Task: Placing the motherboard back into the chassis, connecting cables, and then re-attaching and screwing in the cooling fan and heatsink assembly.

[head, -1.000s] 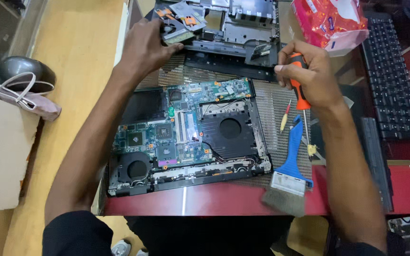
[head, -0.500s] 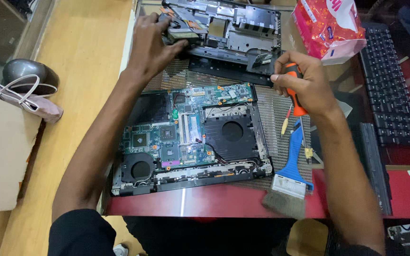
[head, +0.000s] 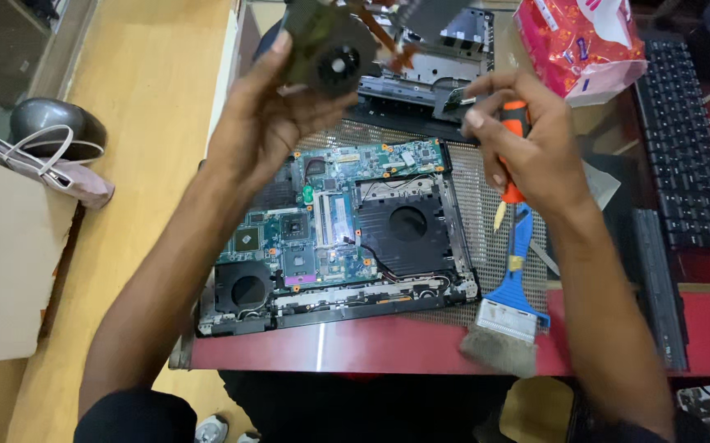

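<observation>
At the near edge, the red glossy surface (head: 371,349) runs across in front of the person's dark lap. On it, at the right, lies a blue-handled brush (head: 509,305) with its grey bristles toward the near edge. Just behind the red strip a metal mesh mat (head: 486,221) carries the opened laptop base (head: 338,238): a green motherboard, a round fan well at its near left corner and a larger black fan housing at its right.

Above the laptop base, the left hand (head: 269,123) is raised off the surface and grips a cooling fan assembly (head: 326,45), a dark round fan with copper pipes at its far side, held tilted in the air. The right hand (head: 535,143) is clenched around an orange-handled screwdriver (head: 515,156), its tip pointing down toward the brush handle; its fingertips also pinch a small dark part, too small to tell.

Behind the hands lies a removed laptop casing (head: 445,78), grey and black. To the right sit a red and white plastic packet (head: 581,41) and a black keyboard (head: 691,156) along the surface's right side.

Left of the surface, a tan wooden floor (head: 150,123) shows, with a grey rounded helmet-like object (head: 55,127), a pinkish pouch (head: 68,176) with white straps beside it, and a brown cardboard panel (head: 2,262).
</observation>
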